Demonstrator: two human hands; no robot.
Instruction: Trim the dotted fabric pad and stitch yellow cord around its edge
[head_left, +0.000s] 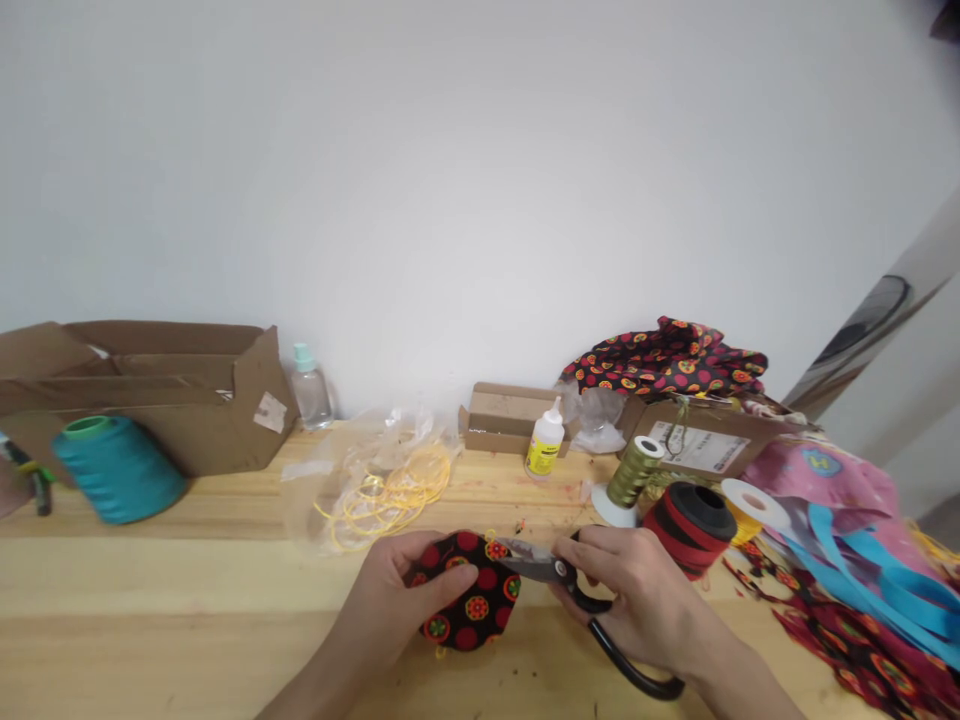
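Observation:
My left hand (401,595) is closed on a small round piece of black fabric with red and orange flowers (474,600), thumb on top, just above the wooden table (187,600). My right hand (637,590) grips black-handled scissors (562,572). The scissors' blades point left and reach the fabric piece's upper right edge.
A teal thread cone (116,468) and an open cardboard box (172,395) sit at the left. Yellow rings in a plastic bag (390,485), a glue bottle (545,440), ribbon spools (686,520), patterned cloth (667,365) and blue ribbon (870,570) crowd the back and right.

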